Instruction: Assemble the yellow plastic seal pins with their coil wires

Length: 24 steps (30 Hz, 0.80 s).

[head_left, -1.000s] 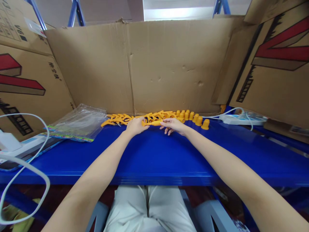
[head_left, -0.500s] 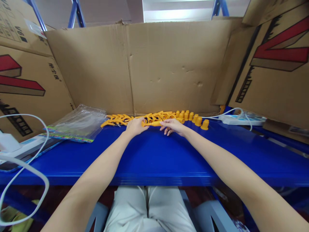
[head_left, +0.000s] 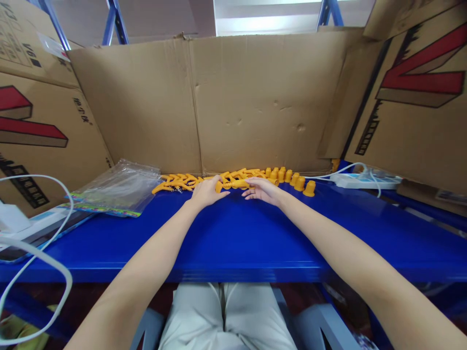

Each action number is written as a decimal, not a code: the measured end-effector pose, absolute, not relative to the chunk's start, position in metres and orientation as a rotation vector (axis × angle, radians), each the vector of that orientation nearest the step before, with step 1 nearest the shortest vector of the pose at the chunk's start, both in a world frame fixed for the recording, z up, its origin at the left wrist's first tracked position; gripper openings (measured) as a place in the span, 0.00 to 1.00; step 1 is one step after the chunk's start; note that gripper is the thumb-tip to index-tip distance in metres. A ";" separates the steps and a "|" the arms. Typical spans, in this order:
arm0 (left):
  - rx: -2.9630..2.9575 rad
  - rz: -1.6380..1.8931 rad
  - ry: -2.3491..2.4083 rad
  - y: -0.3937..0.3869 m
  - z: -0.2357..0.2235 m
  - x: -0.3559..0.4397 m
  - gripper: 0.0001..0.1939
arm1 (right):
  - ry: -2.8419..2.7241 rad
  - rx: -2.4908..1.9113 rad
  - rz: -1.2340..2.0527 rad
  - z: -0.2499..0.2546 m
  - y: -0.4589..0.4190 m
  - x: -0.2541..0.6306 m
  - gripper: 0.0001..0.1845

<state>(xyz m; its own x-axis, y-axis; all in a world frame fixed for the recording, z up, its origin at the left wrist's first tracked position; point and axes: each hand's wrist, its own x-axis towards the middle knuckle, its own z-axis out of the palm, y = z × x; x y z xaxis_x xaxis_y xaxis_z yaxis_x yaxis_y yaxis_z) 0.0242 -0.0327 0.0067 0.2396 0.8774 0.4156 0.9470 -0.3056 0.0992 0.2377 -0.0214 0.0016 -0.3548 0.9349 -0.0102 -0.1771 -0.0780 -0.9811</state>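
Note:
Near the back of the blue table, my left hand (head_left: 206, 191) has its thumb and fingers around the rounded end of an orange plastic piece (head_left: 239, 184). My right hand (head_left: 266, 190) is at the other end of this piece, its fingers stretched out and apart. Its upper fingertip looks close to the piece or touching it; I cannot tell which. Behind both hands lies a row of branched orange plastic parts (head_left: 178, 182), partly hidden by my fingers. Several orange cup-shaped pieces (head_left: 309, 188) stand in a line to the right of my right hand.
Clear plastic bags (head_left: 120, 187) lie on the left of the blue table (head_left: 233, 233). A cardboard panel (head_left: 270, 102) stands at the back, with boxes on both sides. A white power strip (head_left: 367, 181) sits at right; a white cable (head_left: 67, 218) loops at left.
My right hand's fingers have loosened and straightened beside the orange piece. My left thumb has stretched further right. The loose orange parts have stayed in place.

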 end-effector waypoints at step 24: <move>-2.683 -0.756 -1.586 -0.020 -0.008 0.020 0.34 | -1.036 -1.039 0.511 -0.006 0.039 0.298 0.12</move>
<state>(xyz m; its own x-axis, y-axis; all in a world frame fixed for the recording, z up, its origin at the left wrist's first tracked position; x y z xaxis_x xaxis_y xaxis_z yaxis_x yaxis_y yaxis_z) 0.0202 -0.0205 -0.0078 0.4005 0.8419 0.3617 0.8113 -0.5093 0.2872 0.2980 0.0393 -0.0062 0.4562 0.7674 0.4505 0.1093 0.4541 -0.8842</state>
